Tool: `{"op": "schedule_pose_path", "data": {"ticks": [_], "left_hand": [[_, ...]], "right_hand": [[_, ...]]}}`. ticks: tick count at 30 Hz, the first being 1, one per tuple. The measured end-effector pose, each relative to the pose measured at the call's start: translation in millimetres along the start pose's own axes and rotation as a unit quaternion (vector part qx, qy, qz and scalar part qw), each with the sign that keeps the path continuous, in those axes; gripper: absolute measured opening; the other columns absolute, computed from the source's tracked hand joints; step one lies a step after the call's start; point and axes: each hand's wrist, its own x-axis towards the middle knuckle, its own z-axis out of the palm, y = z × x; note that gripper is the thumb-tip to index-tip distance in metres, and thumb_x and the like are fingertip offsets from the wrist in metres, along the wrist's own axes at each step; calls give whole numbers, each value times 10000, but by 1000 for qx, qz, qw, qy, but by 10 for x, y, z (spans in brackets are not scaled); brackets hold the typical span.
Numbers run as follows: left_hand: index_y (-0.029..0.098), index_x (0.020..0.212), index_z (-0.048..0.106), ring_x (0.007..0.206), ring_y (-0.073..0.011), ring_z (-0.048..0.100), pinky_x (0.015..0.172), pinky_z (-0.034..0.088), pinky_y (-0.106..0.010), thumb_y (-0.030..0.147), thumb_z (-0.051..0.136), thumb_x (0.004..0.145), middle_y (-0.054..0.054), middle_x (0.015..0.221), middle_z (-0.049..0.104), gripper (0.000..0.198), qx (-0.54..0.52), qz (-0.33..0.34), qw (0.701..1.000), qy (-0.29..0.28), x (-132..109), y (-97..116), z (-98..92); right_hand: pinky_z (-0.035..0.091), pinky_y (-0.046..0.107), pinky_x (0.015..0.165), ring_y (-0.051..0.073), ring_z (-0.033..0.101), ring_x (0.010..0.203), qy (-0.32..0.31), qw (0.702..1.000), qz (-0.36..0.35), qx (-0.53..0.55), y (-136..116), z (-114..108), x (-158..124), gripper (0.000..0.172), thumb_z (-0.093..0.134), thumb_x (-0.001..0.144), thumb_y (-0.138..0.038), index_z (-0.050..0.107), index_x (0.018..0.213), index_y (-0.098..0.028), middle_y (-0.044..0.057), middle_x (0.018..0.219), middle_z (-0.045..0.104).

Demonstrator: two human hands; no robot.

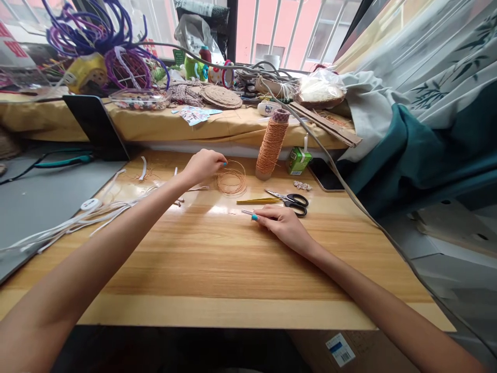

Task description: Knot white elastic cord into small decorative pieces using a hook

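My left hand [205, 163] is closed in a pinch at the upper left edge of a loose coil of thin copper-coloured wire [231, 184]. One loop of the coil rises to its fingertips. Resting low over the table, my right hand [282, 224] is closed on a slim pale rod [247, 212], whose tip points left; the fingers hide the rest. Just beyond that hand lie black-handled scissors [297, 199], blades pointing left, and a yellow pointed tool [252, 201]. A cone of orange cord [273, 142] stands upright behind them.
White cords [112, 207] spread over the table's left side. A green drink carton [298, 159], a phone [326, 174] and a small beaded piece [302, 185] are at the back right. A grey cable [349, 191] crosses the right side. Craft supplies crowd the cloth-covered ledge [155, 124].
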Motion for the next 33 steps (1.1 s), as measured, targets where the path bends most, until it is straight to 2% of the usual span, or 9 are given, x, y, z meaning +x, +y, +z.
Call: {"op": "schedule_pose_path", "data": {"ticks": [5, 9, 14, 17, 21, 23, 27, 30, 33], "left_hand": [[194, 867, 696, 949, -254, 548, 799, 393, -328, 194, 457, 733, -67, 919, 668, 274, 88, 34, 995, 35, -9, 19, -38], [180, 909, 678, 912, -220, 544, 805, 400, -315, 150, 439, 758, -64, 894, 665, 284, 118, 78, 987, 74, 5, 83, -146], [134, 949, 626, 797, -102, 493, 800, 401, -235, 152, 459, 829, -10, 846, 600, 206, 61, 142, 953, 262, -119, 378, -480], [116, 944, 616, 860, -93, 475, 825, 385, -216, 112, 484, 833, -17, 862, 543, 172, 0, 199, 902, 382, -293, 613, -706], [106, 935, 622, 659, -60, 509, 549, 433, -179, 118, 466, 833, -52, 895, 498, 187, -127, 262, 854, 431, -501, 809, -825], [130, 906, 632, 560, -31, 500, 502, 420, -177, 105, 496, 805, -29, 868, 503, 171, -174, 248, 872, 385, -575, 818, -785], [118, 885, 633, 517, -53, 515, 542, 429, -202, 51, 531, 739, 9, 646, 543, 191, -284, 127, 932, 184, -728, 680, -621], [139, 901, 639, 523, -74, 509, 524, 408, -207, 129, 539, 738, -1, 622, 571, 192, -318, 34, 947, -12, -872, 525, -554], [199, 934, 643, 602, -106, 548, 549, 409, -210, 281, 485, 790, -21, 731, 620, 229, -234, 34, 939, -251, -973, 387, -552]], "right_hand": [[409, 224, 617, 117, 567, 692, -4, 1000, -6, 2, 3, -9, 1, 183, 518, 789, -206, 686, 798, -135, 36, 756, 658], [410, 225, 610, 118, 569, 684, -5, 1000, -9, 0, 6, -12, 8, 179, 523, 788, -210, 686, 780, -136, 38, 752, 660], [417, 238, 632, 124, 572, 701, -4, 1000, -12, -4, 17, -6, 17, 177, 525, 789, -217, 686, 806, -144, 36, 764, 661], [417, 241, 641, 128, 574, 712, -4, 1000, -9, -9, 21, -6, 15, 178, 526, 788, -224, 691, 811, -162, 34, 776, 663], [415, 244, 652, 135, 575, 738, -2, 1000, -3, -9, 23, -8, 11, 185, 524, 789, -233, 697, 825, -179, 37, 805, 665], [409, 243, 640, 130, 567, 716, -7, 1000, -3, -15, 23, -7, 12, 192, 515, 792, -224, 698, 824, -176, 36, 786, 658], [398, 238, 600, 123, 551, 670, -10, 1000, 1, -16, 18, 0, 11, 197, 515, 791, -230, 698, 831, -166, 34, 758, 652], [395, 235, 588, 121, 549, 663, -7, 1000, 3, -12, 9, 3, 10, 195, 520, 786, -232, 697, 837, -168, 32, 763, 653], [389, 233, 580, 116, 537, 641, -8, 1000, 4, -16, 0, 2, 11, 200, 519, 784, -218, 697, 849, -154, 32, 733, 647]]}}
